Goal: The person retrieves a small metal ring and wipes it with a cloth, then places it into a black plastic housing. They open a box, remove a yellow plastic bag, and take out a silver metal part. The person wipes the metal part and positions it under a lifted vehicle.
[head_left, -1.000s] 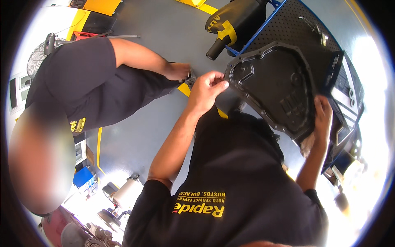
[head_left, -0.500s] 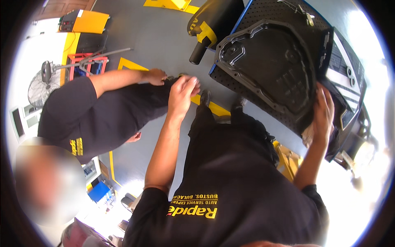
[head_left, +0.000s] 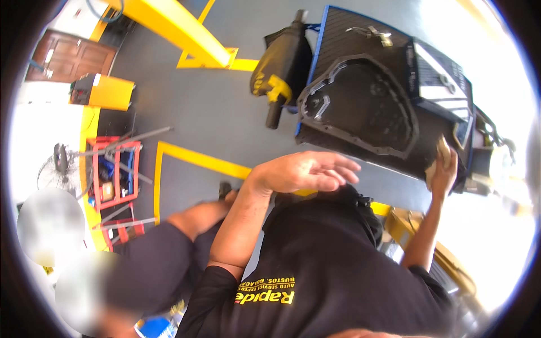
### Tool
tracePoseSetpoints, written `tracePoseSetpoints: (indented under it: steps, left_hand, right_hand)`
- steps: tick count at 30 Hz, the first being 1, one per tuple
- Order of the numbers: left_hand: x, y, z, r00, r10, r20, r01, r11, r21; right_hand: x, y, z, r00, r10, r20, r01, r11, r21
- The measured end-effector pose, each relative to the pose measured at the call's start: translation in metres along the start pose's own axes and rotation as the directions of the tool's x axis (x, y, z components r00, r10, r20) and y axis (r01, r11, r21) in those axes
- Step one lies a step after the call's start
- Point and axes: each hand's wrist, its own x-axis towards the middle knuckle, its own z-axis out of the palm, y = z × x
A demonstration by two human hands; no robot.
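Observation:
My left hand (head_left: 313, 170) hovers in front of my body, below the dark worktop, with fingers stretched out and nothing in it. A pale rag (head_left: 440, 161) is gripped in my right hand (head_left: 447, 174) at the near right corner of the worktop (head_left: 338, 42). To the left of that hand lies a black metal oil pan (head_left: 360, 104), its hollow side up and its rim wet-looking in places. The right hand is apart from the pan.
A black-and-white box (head_left: 442, 84) and a small metal part (head_left: 385, 39) lie on the worktop. Left of it stands a black cylinder (head_left: 282, 62) with yellow marks. A co-worker (head_left: 149, 267) is at lower left. Beyond are a red cart (head_left: 115, 172) and a yellow post (head_left: 180, 31).
My left hand has moved right and its fingers have straightened. My right hand has drawn away from the pan's edge, and its rag shows more. The view has shifted; the co-worker appears lower.

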Motion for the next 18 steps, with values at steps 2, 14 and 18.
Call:
tracePoseSetpoints:
  steps: [2, 14, 18]
  left_hand:
    - [0.045, 0.017, 0.014, 0.998, 0.068, 0.000, -0.068, 0.997, -0.041]
    - [0.212, -0.041, 0.146, 0.932, -0.042, 0.360, -0.043, 0.974, 0.224]
    - [0.239, -0.015, 0.129, 0.926, -0.149, 0.347, 0.110, 0.985, 0.130]
  right_hand:
    - [-0.002, -0.032, -0.031, 0.993, 0.107, 0.055, -0.119, 0.817, 0.564]
    - [-0.050, -0.064, -0.053, 0.989, -0.066, -0.134, 0.130, 0.821, 0.555]
    - [-0.025, -0.046, -0.075, 0.976, 0.215, 0.015, -0.135, 0.553, 0.822]
